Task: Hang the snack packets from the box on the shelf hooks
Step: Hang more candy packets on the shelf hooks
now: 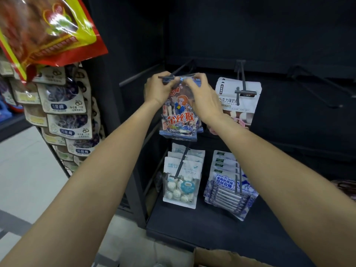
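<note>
A blue snack packet (180, 120) with a cartoon monkey and red lettering hangs upright at the tip of a dark shelf hook (167, 76). My left hand (158, 90) pinches the packet's top left corner right at the hook's end bar. My right hand (202, 97) pinches the top right corner. Its top edge is mostly hidden by my fingers, so whether the hook passes through the hole cannot be told. A corner of the cardboard box (221, 257) shows at the bottom edge.
A white chocolate-milk packet (238, 102) hangs on the hook to the right. Below hang white candy packets (181, 182) and blue-patterned packets (229, 187). A bare hook (323, 87) juts out far right. A side rack of plum packets (65, 112) stands left, a red bag (44, 29) above it.
</note>
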`<action>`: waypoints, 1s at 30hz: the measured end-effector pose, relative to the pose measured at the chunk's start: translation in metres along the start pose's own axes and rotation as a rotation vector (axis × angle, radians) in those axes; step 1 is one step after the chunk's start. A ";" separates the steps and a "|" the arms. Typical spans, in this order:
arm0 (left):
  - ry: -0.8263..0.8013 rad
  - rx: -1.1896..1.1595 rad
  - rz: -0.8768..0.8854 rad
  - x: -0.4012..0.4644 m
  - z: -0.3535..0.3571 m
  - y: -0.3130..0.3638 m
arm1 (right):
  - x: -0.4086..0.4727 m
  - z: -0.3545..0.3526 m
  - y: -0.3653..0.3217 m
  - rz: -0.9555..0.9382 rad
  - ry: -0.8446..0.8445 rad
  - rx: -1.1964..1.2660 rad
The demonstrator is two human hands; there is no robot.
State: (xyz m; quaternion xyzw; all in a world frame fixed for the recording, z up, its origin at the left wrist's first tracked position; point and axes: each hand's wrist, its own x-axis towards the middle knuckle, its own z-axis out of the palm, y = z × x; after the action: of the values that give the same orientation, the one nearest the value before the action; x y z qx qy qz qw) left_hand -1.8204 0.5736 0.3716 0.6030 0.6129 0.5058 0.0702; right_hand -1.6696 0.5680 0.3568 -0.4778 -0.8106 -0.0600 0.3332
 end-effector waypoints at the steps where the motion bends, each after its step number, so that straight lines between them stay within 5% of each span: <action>1: -0.003 0.000 0.012 0.004 0.003 -0.002 | 0.006 0.004 0.003 0.024 -0.017 0.033; 9: 0.025 0.010 0.021 0.017 0.029 -0.011 | 0.019 0.014 0.011 0.072 -0.026 -0.101; 13: 0.152 0.174 -0.075 -0.035 0.034 -0.012 | -0.018 0.016 0.002 0.032 0.138 0.095; 19: -0.005 -0.172 -0.080 -0.161 0.024 0.007 | -0.145 0.008 0.009 -0.143 0.212 -0.032; 23: -0.356 -0.290 -0.012 -0.256 0.029 0.029 | -0.270 -0.006 0.023 -0.001 -0.036 0.011; 30: -0.889 -0.016 0.229 -0.399 0.096 0.004 | -0.466 -0.018 0.082 0.399 -0.906 -0.010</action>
State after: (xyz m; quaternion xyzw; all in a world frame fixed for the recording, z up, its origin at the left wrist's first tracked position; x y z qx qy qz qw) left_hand -1.6464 0.3006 0.1197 0.8247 0.4488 0.2070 0.2749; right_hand -1.4440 0.2622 0.0739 -0.6033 -0.7664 0.2147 -0.0503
